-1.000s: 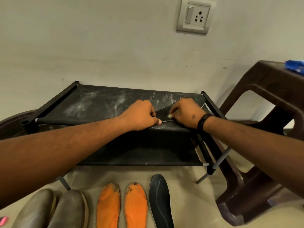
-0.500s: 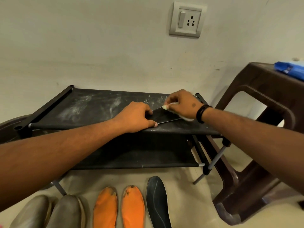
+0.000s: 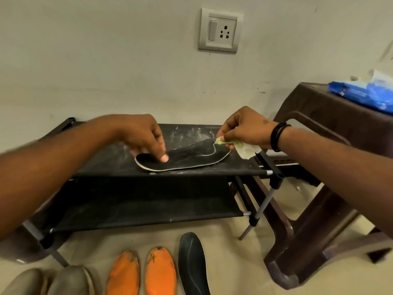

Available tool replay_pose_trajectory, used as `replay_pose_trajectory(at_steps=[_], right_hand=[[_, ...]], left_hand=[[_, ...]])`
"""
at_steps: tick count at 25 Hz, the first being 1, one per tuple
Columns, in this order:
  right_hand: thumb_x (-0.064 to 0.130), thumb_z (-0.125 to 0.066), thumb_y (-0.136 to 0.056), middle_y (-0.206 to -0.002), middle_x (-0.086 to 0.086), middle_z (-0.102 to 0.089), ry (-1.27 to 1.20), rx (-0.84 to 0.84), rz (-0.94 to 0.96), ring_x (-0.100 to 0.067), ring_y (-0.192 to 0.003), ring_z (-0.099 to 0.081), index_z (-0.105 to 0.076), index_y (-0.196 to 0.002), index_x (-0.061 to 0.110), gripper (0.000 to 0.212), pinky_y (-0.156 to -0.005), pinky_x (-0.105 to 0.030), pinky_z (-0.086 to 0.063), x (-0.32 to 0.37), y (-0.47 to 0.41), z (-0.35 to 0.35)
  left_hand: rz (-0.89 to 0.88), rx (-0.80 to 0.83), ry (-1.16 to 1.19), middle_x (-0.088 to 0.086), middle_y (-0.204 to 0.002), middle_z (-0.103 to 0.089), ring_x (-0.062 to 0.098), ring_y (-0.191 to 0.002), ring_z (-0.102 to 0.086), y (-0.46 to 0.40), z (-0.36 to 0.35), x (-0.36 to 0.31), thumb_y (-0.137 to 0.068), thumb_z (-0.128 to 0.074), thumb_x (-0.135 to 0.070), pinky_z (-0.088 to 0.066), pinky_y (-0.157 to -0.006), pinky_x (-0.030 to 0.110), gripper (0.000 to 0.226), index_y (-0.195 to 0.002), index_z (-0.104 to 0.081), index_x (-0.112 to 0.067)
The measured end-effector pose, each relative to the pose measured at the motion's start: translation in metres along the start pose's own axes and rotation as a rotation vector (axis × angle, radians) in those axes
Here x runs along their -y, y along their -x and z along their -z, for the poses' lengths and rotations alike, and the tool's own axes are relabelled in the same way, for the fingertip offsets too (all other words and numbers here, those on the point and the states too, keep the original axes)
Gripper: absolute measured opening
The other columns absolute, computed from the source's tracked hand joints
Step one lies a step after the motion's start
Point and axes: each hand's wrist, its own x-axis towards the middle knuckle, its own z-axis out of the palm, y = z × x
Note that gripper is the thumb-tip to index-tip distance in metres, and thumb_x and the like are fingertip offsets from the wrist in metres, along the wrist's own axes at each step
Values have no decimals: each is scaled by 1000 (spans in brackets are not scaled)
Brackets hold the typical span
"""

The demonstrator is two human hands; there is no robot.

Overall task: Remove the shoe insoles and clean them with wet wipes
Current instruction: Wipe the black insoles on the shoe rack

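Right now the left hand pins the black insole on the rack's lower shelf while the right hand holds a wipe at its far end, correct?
Not quite. The head view shows the black insole on the rack's top shelf, not the lower. The left hand pins it; the right hand holds the wipe.

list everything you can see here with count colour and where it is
black insole with pale edge: 1, on the rack's top shelf
crumpled wet wipe: 1, white, soiled green
black fabric shoe rack: 1, by the wall
orange insoles: 2, floor
dark insole: 1, floor
grey shoes: 2, floor, lower left
brown plastic stool: 1, right
blue wipes pack: 1, on stool
wall socket: 1, grey-white
left hand: presses insole
right hand: pinches wipe
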Motion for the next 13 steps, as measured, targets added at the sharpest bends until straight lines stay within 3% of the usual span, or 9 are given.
replay_pose_trajectory(at_steps=[2, 4, 6, 8, 11, 13], right_hand=[[5, -73, -81, -77, -14, -74, 47, 20, -17, -26, -67, -66, -77, -85, 4, 6, -71, -38, -58, -2, 1, -9], [8, -76, -77, -79, -4, -74, 168, 30, 12, -19, -72, -67, -78, -86, 9, 10, -66, -29, -57, -2, 1, -24], [11, -77, -78, -82, 3, -71, 254, -21, 87, -8, -71, -65, -77, -88, 13, 10, -62, -21, -51, -1, -3, -40], [14, -75, -82, -84, 3, -71, 265, -44, 173, -4, -72, -66, -76, -89, 14, 7, -68, -20, -52, 0, -9, -52], [13, -70, -86, -90, 2, -71, 433, -34, 248, -10, -85, -65, -74, -90, 16, 7, -81, -26, -54, -8, -24, -64], [12, -65, -89, -93, -2, -71, 534, -67, 198, -17, -89, -66, -72, -88, 15, 8, -85, -33, -55, -14, -33, -68]], left_hand=[[-132, -215, -67, -8, -86, -75, 8, -79, -67, -4, -13, -12, -73, -85, -44, -52, -72, 27, 28, -89, -80, -22], [-265, -334, -86, -13, -100, -71, 5, -93, -64, -9, -41, -25, -81, -78, -48, -48, -77, 23, 31, -103, -77, -26], [-336, -325, -185, -7, -113, -67, 12, -103, -62, -18, -66, -25, -86, -73, -48, -48, -84, 27, 42, -121, -71, -25], [-354, -289, -235, 0, -113, -67, 17, -105, -63, -24, -77, -15, -88, -71, -48, -51, -90, 35, 45, -125, -69, -23], [-314, -298, -154, 1, -118, -68, 16, -109, -62, -30, -82, -4, -85, -73, -50, -51, -95, 33, 51, -125, -69, -20], [-285, -308, -95, -1, -123, -68, 14, -111, -63, -32, -84, -3, -82, -76, -52, -51, -96, 30, 57, -127, -68, -18]])
